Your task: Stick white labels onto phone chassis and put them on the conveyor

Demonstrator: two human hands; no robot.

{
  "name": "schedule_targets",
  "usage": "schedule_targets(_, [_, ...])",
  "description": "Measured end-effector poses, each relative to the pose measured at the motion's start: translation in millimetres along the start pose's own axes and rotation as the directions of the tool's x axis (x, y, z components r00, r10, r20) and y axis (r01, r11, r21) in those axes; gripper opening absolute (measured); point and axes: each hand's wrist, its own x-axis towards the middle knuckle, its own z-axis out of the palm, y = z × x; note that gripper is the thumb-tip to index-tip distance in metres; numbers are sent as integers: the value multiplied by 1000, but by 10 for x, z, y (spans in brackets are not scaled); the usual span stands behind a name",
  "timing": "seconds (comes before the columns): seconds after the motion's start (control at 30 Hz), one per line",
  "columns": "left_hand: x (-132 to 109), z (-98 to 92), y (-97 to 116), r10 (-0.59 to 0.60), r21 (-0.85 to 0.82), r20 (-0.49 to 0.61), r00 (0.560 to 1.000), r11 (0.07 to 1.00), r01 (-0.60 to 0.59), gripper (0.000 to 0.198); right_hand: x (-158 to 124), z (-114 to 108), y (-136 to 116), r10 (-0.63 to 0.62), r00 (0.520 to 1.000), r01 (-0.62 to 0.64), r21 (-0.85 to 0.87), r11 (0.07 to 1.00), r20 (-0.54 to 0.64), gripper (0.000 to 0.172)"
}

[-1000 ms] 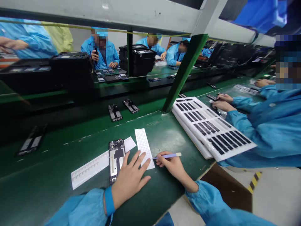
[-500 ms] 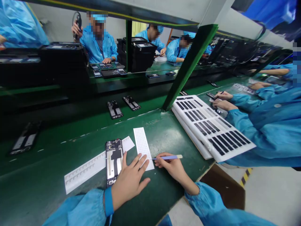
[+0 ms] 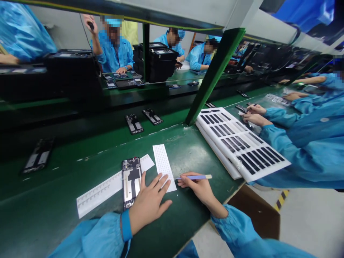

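Note:
My left hand (image 3: pixel 152 200) lies spread with its palm down. Its fingertips rest on the lower end of a white sheet of tiny stickers (image 3: pixel 162 161), and its side covers part of an opened phone (image 3: pixel 131 179) with bare inner parts. Under the phone runs a slanted white strip (image 3: pixel 99 193) with rows of small marks. My right hand (image 3: pixel 197 186) is closed around a slim purple pointed tool (image 3: pixel 197 177) with a pale rear end. The tool's front points left, just right of the sticker sheet and apart from it.
White foam trays (image 3: pixel 242 143) with black strips are stacked to the right, beside a co-worker's hands (image 3: pixel 254 114). A green post (image 3: pixel 215 77) stands behind. Several opened phones (image 3: pixel 134 123) lie along the line beyond. Black tray stacks (image 3: pixel 162 66) stand across it.
My right hand has drawn the tool slightly right, off the sheet's edge. The left hand stays on the sheet. Phones on the line have shifted right. A person opposite has raised a hand.

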Motion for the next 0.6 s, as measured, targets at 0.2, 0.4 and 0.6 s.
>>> schedule_targets(0.2, [-12, 43, -11, 3, -3, -18, 1000, 1000, -3, 52, 33, 29, -4, -11, 1000, 9, -107, 994, -13, 55])
schedule_targets(0.4, [-9, 58, -8, 3, -9, -32, 999, 1000, -3, 51, 47, 21, -11, 4, 1000, -3, -133, 991, 7, 54])
schedule_targets(0.6, [-9, 66, -7, 11, 14, -47, 999, 1000, -10, 51, 56, 20, -11, 9, 1000, -6, -139, 990, 22, 53])
